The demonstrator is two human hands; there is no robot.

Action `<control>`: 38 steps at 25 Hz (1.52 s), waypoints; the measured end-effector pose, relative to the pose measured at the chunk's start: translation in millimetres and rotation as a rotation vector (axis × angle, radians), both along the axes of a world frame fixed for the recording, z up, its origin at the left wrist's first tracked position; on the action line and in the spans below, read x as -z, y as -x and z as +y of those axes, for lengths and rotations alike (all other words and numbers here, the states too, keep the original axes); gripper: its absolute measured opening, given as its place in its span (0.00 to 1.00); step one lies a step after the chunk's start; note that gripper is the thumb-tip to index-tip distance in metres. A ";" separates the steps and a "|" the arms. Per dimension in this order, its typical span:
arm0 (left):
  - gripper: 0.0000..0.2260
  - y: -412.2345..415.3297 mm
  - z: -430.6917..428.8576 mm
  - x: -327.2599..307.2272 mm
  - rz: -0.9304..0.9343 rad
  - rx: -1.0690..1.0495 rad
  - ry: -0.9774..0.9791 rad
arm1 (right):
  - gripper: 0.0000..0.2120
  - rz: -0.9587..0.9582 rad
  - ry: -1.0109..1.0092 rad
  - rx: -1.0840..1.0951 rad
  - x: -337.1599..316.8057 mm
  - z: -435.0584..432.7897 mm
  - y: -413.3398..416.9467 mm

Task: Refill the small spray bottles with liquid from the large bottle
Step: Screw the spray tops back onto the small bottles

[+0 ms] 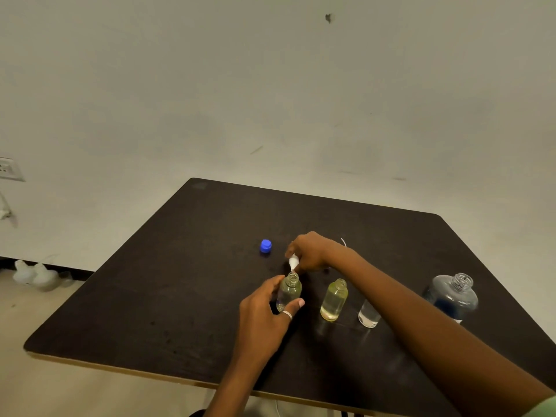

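Room on the left and far counter (150,296)
Near right: three small bottles (334,299), a large bottle (454,296) and a forearm (406,302) across them; blue cap (265,245) at centre.

Plain room: a dark counter (150,296) set against a pale wall (270,85).
The off-white wall is scuffed, with a small dark mark (328,18) high up and a socket (9,169) at its far left. The counter is dark brown with rounded corners and a pale edge. To its left, blurred white containers (36,276) stand on a beige floor (30,386) beside a dark skirting strip (82,273). The light is dim and even.
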State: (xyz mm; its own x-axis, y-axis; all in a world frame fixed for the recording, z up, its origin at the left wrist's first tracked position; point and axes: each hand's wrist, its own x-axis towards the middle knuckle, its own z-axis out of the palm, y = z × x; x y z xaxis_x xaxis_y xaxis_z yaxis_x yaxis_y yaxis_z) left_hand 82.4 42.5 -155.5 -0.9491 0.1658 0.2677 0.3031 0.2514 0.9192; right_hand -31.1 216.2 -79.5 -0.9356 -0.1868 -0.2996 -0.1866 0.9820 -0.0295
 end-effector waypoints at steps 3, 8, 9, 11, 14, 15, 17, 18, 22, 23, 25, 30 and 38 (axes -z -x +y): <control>0.23 0.0 0.0 0.3 -0.016 0.004 0.000 | 0.22 -0.054 0.132 -0.029 -26.5 -0.3 -21.1; 0.23 0.1 0.4 -0.6 -0.040 0.005 0.001 | 0.21 -0.044 0.469 0.081 -68.1 11.8 -59.3; 0.24 0.4 0.5 -0.3 -0.041 0.004 0.004 | 0.21 -0.045 0.533 0.103 -73.8 14.8 -66.0; 0.24 0.3 0.4 -0.5 -0.034 0.000 0.008 | 0.20 -0.058 0.648 0.130 -83.6 18.3 -80.0; 0.24 -1.0 0.6 -1.6 -0.026 -0.001 0.006 | 0.18 -0.042 0.692 0.147 -92.2 18.2 -98.0; 0.24 -1.5 0.6 -2.0 -0.024 -0.002 -0.001 | 0.16 0.005 0.655 0.136 -94.0 17.2 -101.9; 0.23 -1.9 0.5 -2.2 -0.021 -0.003 -0.009 | 0.11 0.135 0.541 0.090 -100.6 13.8 -108.2; 0.22 -2.1 0.4 -2.2 -0.020 -0.006 -0.008 | 0.09 0.191 0.493 0.064 -105.5 11.2 -111.3; 0.24 -2.0 0.2 -1.7 -0.018 -0.012 0.020 | 0.13 0.298 0.376 -0.018 -125.5 2.6 -121.1; 0.24 -1.8 -0.2 -1.7 -0.018 -0.010 0.020 | 0.15 0.319 0.340 -0.024 -129.1 1.0 -122.6; 0.24 -1.9 -0.5 -1.7 -0.012 -0.005 0.021 | 0.16 0.352 0.284 -0.036 -134.3 -1.9 -124.7; 0.24 -1.1 -0.9 -0.7 -0.010 0.001 0.023 | 0.11 0.368 0.218 -0.092 -133.5 -10.1 -122.4; 0.22 0.1 -1.1 1.5 0.011 0.003 0.011 | 0.13 0.319 0.221 -0.131 -107.0 -21.9 -114.4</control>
State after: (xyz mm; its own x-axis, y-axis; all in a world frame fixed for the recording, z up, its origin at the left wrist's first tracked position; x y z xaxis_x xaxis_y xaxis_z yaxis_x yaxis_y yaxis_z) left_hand 82.3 41.4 -157.0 -0.9456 0.1719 0.2760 0.3138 0.2600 0.9132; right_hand 83.2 194.3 27.5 -0.9392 -0.3377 0.0621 -0.3433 0.9259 -0.1575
